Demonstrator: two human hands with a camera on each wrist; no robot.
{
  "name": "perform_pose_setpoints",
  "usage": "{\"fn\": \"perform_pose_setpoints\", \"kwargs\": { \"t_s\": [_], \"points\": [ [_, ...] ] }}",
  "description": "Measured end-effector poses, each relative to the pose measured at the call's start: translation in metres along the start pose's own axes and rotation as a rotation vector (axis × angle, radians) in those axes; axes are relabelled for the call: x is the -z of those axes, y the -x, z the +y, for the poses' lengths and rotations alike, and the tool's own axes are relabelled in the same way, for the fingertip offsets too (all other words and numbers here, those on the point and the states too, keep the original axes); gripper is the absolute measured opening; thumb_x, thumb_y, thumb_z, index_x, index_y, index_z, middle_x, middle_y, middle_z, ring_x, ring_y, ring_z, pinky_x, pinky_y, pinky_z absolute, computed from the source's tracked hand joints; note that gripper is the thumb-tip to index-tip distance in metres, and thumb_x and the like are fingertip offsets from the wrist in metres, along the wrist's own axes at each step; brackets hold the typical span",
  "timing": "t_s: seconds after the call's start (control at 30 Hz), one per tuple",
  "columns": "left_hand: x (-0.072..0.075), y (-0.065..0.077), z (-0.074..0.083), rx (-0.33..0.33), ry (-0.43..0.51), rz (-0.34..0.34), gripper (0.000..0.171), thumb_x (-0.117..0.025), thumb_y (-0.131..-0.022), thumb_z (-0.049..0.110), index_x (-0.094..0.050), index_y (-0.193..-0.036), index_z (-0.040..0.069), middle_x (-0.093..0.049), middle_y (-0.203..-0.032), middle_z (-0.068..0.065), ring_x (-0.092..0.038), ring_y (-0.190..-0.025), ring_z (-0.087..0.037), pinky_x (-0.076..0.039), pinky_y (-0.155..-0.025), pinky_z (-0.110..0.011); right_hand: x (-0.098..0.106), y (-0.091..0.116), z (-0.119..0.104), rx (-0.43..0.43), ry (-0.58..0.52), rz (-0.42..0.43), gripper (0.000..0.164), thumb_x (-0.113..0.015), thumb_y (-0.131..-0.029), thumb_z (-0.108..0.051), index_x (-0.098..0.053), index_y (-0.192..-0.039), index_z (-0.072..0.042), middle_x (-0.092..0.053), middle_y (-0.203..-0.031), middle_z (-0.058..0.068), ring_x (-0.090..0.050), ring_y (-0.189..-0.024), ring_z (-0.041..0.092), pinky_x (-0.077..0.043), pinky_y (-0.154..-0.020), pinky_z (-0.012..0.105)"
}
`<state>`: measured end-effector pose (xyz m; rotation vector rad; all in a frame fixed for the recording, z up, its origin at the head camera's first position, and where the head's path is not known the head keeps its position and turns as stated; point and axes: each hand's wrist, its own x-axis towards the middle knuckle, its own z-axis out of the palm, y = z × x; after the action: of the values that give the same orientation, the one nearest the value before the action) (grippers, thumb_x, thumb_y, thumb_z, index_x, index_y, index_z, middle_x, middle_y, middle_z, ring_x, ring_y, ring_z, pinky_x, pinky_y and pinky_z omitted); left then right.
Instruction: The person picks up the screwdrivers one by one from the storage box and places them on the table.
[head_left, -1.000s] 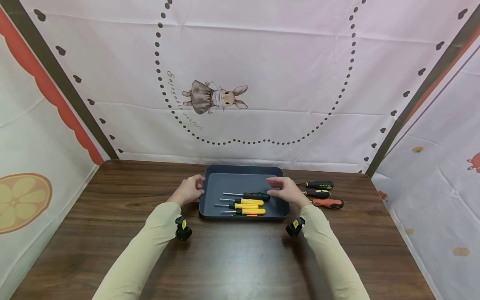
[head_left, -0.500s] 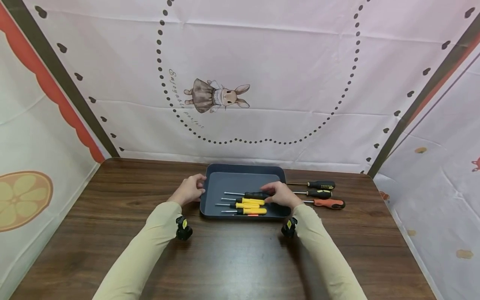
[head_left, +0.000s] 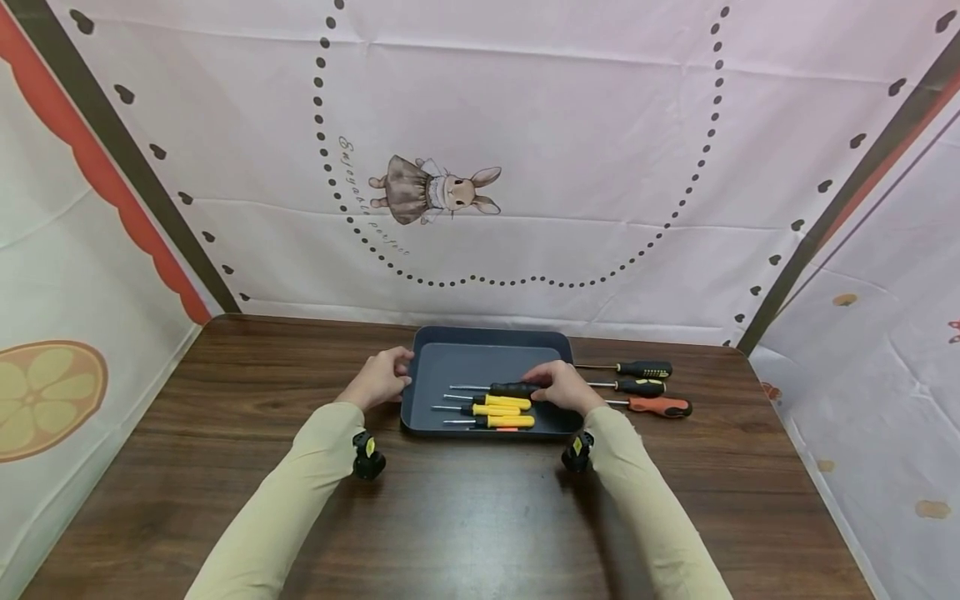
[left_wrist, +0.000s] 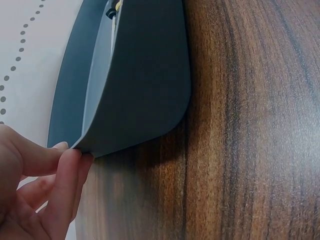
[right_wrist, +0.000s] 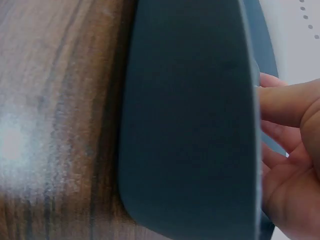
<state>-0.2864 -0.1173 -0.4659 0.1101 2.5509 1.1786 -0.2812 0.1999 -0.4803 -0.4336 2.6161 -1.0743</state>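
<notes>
At left of centre, your left hand (head_left: 377, 379) pinches the left rim of the tray (head_left: 450, 358); an uneven pull there could tilt or drag it across the worktop (head_left: 465, 517). Mid-frame, the three yellow-handled screwdrivers (head_left: 501, 411) lie so near the black-handled screwdriver (head_left: 510, 389) that lifting it carelessly could roll or knock them. Further right, your right hand (head_left: 564, 390) grasps that tool only at the butt of its handle, so the shaft might droop or twist loose; how firm the hold is I can't tell, as the tray wall blocks the right wrist view.

The black-handled screwdriver thus lies inside the tray, in the centre of the frame: well apart from your left hand, its tip pointing left towards it, its butt under your right fingers. Right of that wrist lie two dark-handled screwdrivers (head_left: 645, 369) and an orange-handled one (head_left: 660, 407).
</notes>
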Motion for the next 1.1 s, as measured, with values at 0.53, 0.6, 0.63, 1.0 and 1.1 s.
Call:
{"fn": "perform_pose_setpoints", "kwargs": {
  "t_s": [0.53,0.6,0.63,1.0,1.1],
  "points": [
    [0.001,0.004,0.003,0.004,0.001,0.002,0.046,-0.052,-0.084,-0.007,-0.043,-0.129,-0.003,-0.049,-0.104,-0.019,-0.055,-0.085,-0.024,-0.055,-0.062,-0.029,0.003,0.006,0.012,-0.051,-0.377,0.109,0.027,-0.063,-0.081,0.001,-0.065,-0.108,0.002,-0.058,-0.114,0.019,-0.060,-0.087,0.018,-0.053,-0.075,0.033],
    [0.001,0.004,0.004,0.004,-0.001,-0.001,0.046,-0.052,-0.085,-0.007,-0.043,-0.129,-0.003,-0.049,-0.104,-0.020,-0.055,-0.086,-0.024,-0.055,-0.062,-0.029,0.006,0.009,0.014,-0.062,-0.396,0.135,0.027,-0.063,-0.081,0.000,-0.065,-0.109,0.001,-0.059,-0.112,0.019,-0.059,-0.083,0.015,-0.053,-0.074,0.031],
    [0.001,0.004,0.004,0.003,-0.003,-0.001,0.046,-0.052,-0.085,-0.007,-0.043,-0.129,-0.003,-0.050,-0.105,-0.020,-0.055,-0.086,-0.024,-0.055,-0.062,-0.029,0.007,0.011,0.015,-0.065,-0.404,0.146,0.027,-0.063,-0.082,-0.001,-0.065,-0.109,0.001,-0.059,-0.112,0.019,-0.058,-0.082,0.013,-0.053,-0.073,0.030],
    [0.001,0.002,0.001,0.013,0.000,0.000,0.046,-0.052,-0.085,-0.007,-0.043,-0.129,-0.003,-0.050,-0.106,-0.020,-0.055,-0.087,-0.025,-0.055,-0.062,-0.029,0.037,0.042,0.030,-0.069,-0.575,0.205,0.035,-0.064,-0.082,-0.004,-0.058,-0.116,0.006,-0.062,-0.107,0.013,-0.062,-0.086,0.010,-0.052,-0.081,0.035],
    [0.000,0.002,0.002,0.010,0.000,0.001,0.046,-0.053,-0.084,-0.007,-0.043,-0.129,-0.003,-0.050,-0.105,-0.020,-0.055,-0.086,-0.025,-0.055,-0.062,-0.028,0.050,0.055,0.040,-0.043,-0.520,0.237,0.036,-0.066,-0.081,-0.006,-0.059,-0.114,0.008,-0.064,-0.103,0.012,-0.062,-0.082,0.007,-0.052,-0.073,0.025]
  ]
}}
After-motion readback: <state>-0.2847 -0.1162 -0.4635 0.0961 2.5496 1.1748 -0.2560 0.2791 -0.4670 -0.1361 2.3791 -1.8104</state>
